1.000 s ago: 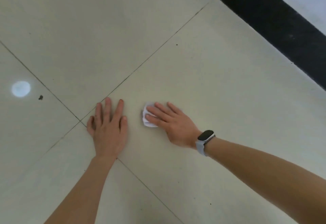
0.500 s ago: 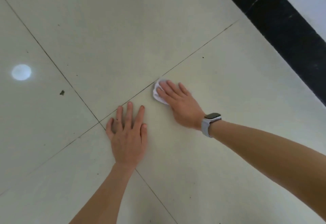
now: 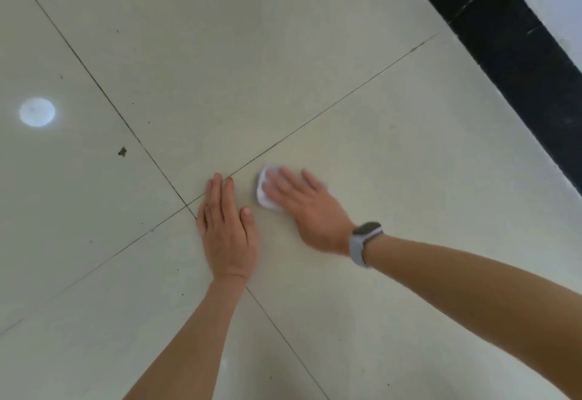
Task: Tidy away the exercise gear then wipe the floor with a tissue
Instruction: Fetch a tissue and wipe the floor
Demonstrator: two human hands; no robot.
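Pale glossy floor tiles (image 3: pixel 346 53) are pressed by the flat, spread left hand (image 3: pixel 227 236); a crumpled white tissue (image 3: pixel 266 191) is pinned under the right hand (image 3: pixel 307 207), fingers straight.

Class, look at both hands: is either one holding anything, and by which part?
Neither grips anything. The right hand presses a crumpled white tissue flat under straight fingers, covering its right side. The left hand rests bare on the pale tiled floor.

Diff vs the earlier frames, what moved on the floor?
The right hand slid the tissue up to the grout line, then back beside the left hand. Nothing was picked up or released. The left hand stays flat on the tile joint, and the dark speck is unwiped.
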